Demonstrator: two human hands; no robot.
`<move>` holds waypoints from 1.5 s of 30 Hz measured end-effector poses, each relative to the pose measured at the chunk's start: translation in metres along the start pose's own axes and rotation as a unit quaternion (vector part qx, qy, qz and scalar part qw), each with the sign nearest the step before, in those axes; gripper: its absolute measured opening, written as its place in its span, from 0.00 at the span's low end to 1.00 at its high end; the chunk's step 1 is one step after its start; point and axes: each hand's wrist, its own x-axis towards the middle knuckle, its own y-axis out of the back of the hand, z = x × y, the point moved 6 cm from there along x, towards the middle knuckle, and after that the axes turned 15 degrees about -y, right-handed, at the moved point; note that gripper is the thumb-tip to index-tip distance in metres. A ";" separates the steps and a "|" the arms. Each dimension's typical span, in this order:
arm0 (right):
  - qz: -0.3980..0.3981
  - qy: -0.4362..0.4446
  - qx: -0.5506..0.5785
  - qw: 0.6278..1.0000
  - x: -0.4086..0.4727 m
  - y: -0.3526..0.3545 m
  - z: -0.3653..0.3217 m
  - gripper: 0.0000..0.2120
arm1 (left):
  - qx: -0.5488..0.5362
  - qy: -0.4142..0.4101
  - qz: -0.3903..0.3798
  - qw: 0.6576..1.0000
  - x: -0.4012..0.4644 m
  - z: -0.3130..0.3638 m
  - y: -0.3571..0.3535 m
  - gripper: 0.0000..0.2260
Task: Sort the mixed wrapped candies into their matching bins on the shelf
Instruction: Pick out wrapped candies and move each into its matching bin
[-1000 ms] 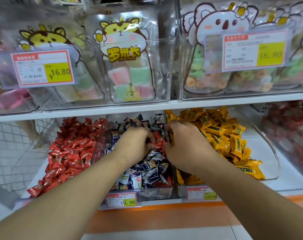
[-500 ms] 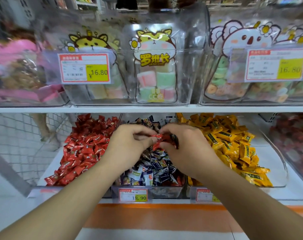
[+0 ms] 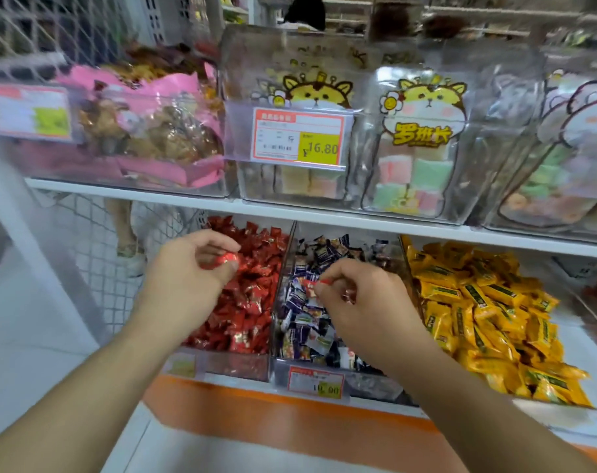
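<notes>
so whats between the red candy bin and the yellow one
The head view shows one bin between them: the mixed dark-wrapped candies, with the right hand over it.

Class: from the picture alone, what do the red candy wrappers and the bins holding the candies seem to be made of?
Red candy wrappers: probably metallised foil or film, glossy, judging by bright crinkled glints. Bins: apparently clear hard plastic, since the candies show through the smooth, stiff divider wall.

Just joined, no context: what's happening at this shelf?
A person is sorting wrapped candies on the lower shelf. The left hand pinches a red candy over the red candy bin. The right hand pinches another red-wrapped piece above the middle bin of dark-wrapped candies. Neither piece is dropped yet.
</notes>
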 end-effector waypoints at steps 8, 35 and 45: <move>-0.011 -0.006 0.016 1.000 0.014 -0.009 -0.020 0.12 | 0.138 -0.020 -0.056 0.989 0.002 0.002 0.001 0.11; 0.057 -0.111 -0.146 0.981 0.020 0.076 0.087 0.11 | 0.215 -0.228 -0.396 0.863 0.039 0.044 -0.246 0.20; 0.067 -0.091 -0.137 0.984 0.021 0.075 0.089 0.13 | 0.206 -0.257 -0.354 0.875 0.032 0.054 -0.236 0.11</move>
